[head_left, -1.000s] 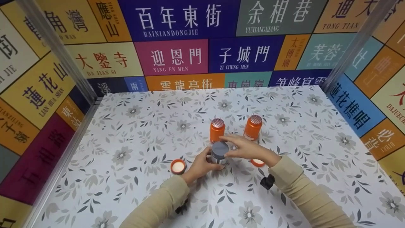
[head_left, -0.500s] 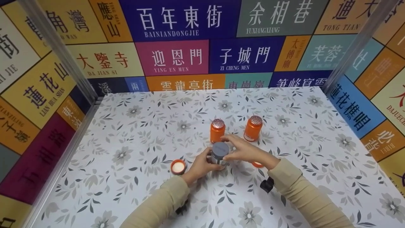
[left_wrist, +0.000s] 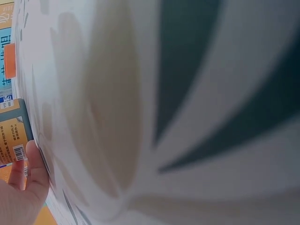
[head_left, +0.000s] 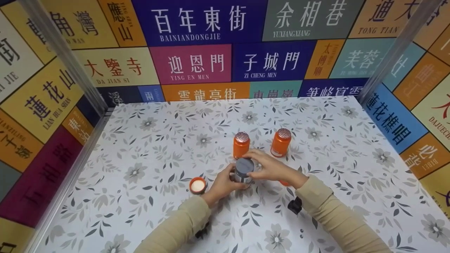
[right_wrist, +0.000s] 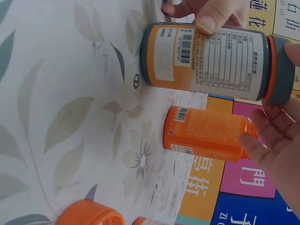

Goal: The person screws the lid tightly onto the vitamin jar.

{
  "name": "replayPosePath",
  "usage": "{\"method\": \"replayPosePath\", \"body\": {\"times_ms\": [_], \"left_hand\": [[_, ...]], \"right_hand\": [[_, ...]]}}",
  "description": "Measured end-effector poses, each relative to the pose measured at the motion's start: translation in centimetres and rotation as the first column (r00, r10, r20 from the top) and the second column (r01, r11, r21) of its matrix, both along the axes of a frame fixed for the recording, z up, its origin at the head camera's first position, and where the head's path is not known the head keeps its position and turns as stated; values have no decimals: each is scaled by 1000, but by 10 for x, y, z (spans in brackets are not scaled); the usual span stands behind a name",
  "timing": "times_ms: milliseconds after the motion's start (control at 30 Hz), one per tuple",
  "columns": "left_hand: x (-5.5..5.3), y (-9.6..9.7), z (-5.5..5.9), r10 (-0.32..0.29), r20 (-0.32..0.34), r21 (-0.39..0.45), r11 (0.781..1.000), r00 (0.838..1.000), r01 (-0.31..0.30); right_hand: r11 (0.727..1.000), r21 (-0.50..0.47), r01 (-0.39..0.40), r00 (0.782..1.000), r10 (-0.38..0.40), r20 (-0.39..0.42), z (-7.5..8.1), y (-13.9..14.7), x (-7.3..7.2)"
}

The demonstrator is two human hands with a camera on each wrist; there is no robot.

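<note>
A grey supplement bottle (head_left: 244, 169) stands upright on the table between both hands. Its grey cap (right_wrist: 282, 70), with an orange ring below, sits on the neck. My left hand (head_left: 225, 182) grips the body of the bottle low on its left side. From the right, my right hand (head_left: 270, 167) pinches the edge of the cap with thumb and fingers. The left wrist view catches the left hand (left_wrist: 28, 187) on the bottle's labelled side (left_wrist: 13, 133). Just behind stands an orange bottle (head_left: 241, 144) with a foil seal on top and no cap.
A second foil-sealed orange bottle (head_left: 281, 142) stands further right. An orange cap (head_left: 198, 185) lies with its white inside up by the left wrist. Another orange cap (head_left: 284, 183) is mostly hidden under the right wrist. Lettered panels (head_left: 197, 66) wall the table's back and sides.
The right hand has turned slightly on the grey cap, its fingers drawing closer around it and its wrist shifting a little left. The left hand and bottle have stayed in place.
</note>
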State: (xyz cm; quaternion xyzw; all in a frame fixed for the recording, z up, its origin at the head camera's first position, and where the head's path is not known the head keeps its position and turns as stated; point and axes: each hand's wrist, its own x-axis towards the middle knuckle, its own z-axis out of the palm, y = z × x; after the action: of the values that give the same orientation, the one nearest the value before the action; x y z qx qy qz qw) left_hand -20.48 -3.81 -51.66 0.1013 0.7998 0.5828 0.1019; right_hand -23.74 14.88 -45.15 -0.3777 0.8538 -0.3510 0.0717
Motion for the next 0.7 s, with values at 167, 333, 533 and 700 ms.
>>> {"method": "replayPosePath", "body": {"times_ms": [167,333,533,700], "left_hand": [[2,0,0,8,-48,-19,1000,999,-9],[3,2,-1,19,-134,-88,996,991,-31],[3,2,-1,41,-167,-139,988,985,-64],[4,3,-1,50,-165,-151,986,985,-76]], "right_hand": [[996,-40,80,996,-81,-26,-7,-5,2],[983,-108,148,985,-156,-72,-15,-10,8],[957,-189,219,963,-243,-116,-24,-16,15],[941,-232,245,950,-281,-135,-30,-19,17]]}}
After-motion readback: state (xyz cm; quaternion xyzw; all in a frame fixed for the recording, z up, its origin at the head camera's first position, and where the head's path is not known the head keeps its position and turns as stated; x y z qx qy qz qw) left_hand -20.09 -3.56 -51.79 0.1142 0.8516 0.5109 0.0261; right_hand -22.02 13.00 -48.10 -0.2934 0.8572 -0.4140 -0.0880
